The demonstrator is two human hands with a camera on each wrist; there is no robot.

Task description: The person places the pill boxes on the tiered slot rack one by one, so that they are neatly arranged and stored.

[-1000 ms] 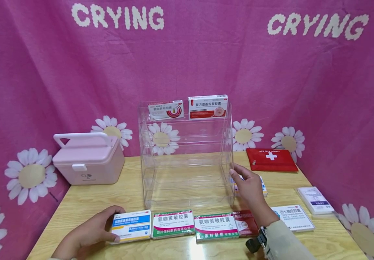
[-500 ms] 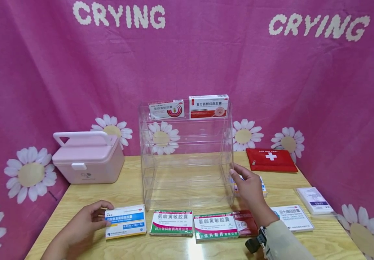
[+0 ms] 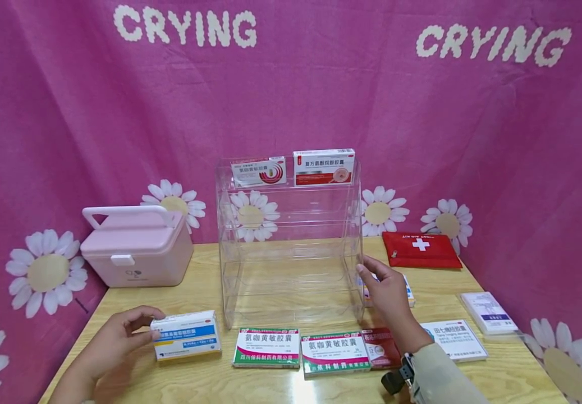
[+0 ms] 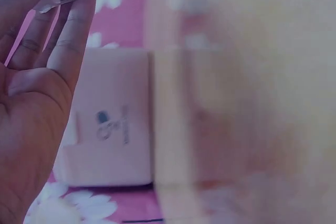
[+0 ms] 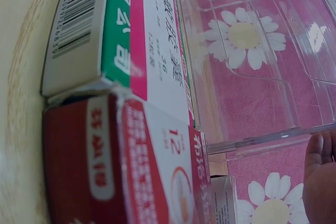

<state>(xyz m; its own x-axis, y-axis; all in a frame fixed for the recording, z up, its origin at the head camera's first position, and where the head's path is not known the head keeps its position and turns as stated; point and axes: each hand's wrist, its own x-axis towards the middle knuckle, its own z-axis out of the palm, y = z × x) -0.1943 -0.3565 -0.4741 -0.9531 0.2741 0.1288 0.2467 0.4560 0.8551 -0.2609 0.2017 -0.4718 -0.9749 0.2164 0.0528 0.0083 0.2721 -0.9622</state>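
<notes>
My left hand pinches the left end of a white, blue and yellow medicine box, tilted up off the table. In the left wrist view, fingers support that box's edge at the top. My right hand grips the right side edge of a clear acrylic display rack between thumb and fingers. On the rack's top tier stand a white box with pink rings and a white and red box. A blue and white box lies partly hidden behind the right hand.
Before the rack lie two green and white boxes, a red box and a white and blue box. A white and purple box and red first-aid pouch lie right. A pink case stands left.
My left hand has drawn the white, blue and yellow box leftward from the row and raised it, tilting its front toward me. The right hand has stayed on the rack.
</notes>
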